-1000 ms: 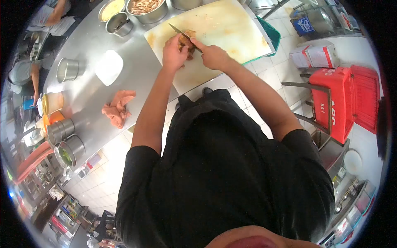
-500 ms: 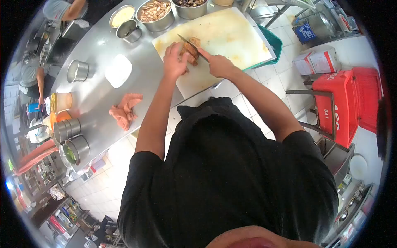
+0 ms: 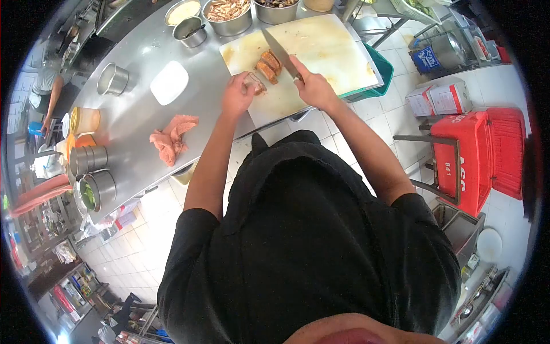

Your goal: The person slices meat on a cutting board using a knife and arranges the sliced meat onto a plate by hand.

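My right hand [image 3: 315, 90] is wrapped round the handle of a knife [image 3: 277, 50], whose broad blade points up and away over the white cutting board [image 3: 321, 46]. Left of the blade lie chunks of browned cooked meat [image 3: 267, 67], cut apart from each other. My left hand [image 3: 238, 96] is at the board's left edge, its thumb and fingers closed round a smaller piece of meat [image 3: 258, 85]. The fingers partly hide that piece. The knife blade is apart from my left hand.
Past the board stand metal pots of sliced food [image 3: 229, 17] and dark pieces [image 3: 277, 11]. On the steel table are a white plate [image 3: 169, 83], an orange cloth [image 3: 172, 139] and a metal pot [image 3: 113, 79]. A green bin [image 3: 378, 71] sits below the board's right side. Another person [image 3: 48, 92] is at far left.
The knife has lifted off the meat and moved right. My left hand has shifted down from the main chunk and holds a smaller piece. The meat now shows separate chunks.
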Action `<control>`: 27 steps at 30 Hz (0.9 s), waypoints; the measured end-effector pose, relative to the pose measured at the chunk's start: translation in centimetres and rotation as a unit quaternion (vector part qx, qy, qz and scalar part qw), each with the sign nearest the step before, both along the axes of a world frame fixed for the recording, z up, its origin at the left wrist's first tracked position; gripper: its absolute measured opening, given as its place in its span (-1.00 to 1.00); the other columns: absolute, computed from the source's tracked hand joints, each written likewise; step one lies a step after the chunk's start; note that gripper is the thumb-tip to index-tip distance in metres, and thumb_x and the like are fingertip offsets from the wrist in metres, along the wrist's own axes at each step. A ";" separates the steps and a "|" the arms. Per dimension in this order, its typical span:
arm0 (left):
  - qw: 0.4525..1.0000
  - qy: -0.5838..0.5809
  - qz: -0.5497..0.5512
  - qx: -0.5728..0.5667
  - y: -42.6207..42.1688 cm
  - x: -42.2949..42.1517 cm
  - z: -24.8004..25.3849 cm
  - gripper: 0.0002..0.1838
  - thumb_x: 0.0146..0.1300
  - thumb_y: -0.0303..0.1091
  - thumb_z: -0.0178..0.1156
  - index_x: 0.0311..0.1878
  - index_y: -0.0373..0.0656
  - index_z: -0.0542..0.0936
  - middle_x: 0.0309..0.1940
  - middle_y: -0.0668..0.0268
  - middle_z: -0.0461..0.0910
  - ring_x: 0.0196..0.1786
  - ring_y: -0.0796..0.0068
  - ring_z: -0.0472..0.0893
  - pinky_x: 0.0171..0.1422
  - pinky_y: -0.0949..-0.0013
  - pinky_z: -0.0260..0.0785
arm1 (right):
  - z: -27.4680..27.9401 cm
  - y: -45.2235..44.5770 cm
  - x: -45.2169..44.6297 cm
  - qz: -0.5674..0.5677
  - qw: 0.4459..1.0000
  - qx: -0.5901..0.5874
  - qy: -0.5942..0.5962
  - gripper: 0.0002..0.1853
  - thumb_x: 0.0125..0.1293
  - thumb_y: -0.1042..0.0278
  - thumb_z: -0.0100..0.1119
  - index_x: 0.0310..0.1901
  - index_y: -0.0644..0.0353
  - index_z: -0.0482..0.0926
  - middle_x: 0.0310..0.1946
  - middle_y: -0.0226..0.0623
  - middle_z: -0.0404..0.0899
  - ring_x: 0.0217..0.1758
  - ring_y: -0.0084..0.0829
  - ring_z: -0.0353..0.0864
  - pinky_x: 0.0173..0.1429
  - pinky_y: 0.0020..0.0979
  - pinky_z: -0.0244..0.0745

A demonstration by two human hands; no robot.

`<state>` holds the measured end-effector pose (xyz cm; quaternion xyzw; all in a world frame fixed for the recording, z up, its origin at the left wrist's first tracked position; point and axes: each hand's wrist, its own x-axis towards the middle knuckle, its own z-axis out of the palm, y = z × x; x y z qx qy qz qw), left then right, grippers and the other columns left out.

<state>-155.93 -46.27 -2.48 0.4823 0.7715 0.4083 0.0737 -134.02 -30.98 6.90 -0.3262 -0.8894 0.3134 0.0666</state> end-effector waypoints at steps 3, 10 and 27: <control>1.000 -0.021 0.004 0.005 -0.4 -0.2 -0.2 -0.51 0.25 -0.26 0.38 0.24 -0.15 0.59 0.11 -0.01 0.64 0.16 -0.10 0.63 0.28 0.03 0.51 | -0.9 -2.2 -0.3 0.050 0.998 -0.034 -0.026 -0.17 0.42 0.34 0.12 0.67 -0.25 0.04 -0.20 0.16 0.74 -0.14 0.19 0.73 0.06 0.07 0.62; 0.997 -0.052 0.052 -0.002 -1.4 1.3 -0.7 -0.52 0.23 -0.37 0.39 0.24 -0.15 0.60 0.09 0.00 0.64 0.06 -0.05 0.69 0.13 0.09 0.60 | -4.4 -1.9 -1.2 0.047 0.994 0.004 -0.098 -0.17 0.45 0.28 0.07 0.68 -0.40 -0.04 -0.21 0.17 0.73 -0.15 0.18 0.75 0.05 0.16 0.62; 0.986 -0.152 0.044 0.049 0.3 5.1 -1.7 -0.38 0.17 -0.51 0.40 0.33 -0.19 0.48 0.16 0.01 0.53 0.00 0.11 0.72 0.04 0.19 0.65 | -2.1 -4.5 -0.6 0.020 1.000 0.012 0.013 -0.18 0.43 0.39 0.18 0.66 -0.25 0.09 -0.25 0.20 0.72 -0.19 0.26 0.71 -0.06 0.13 0.59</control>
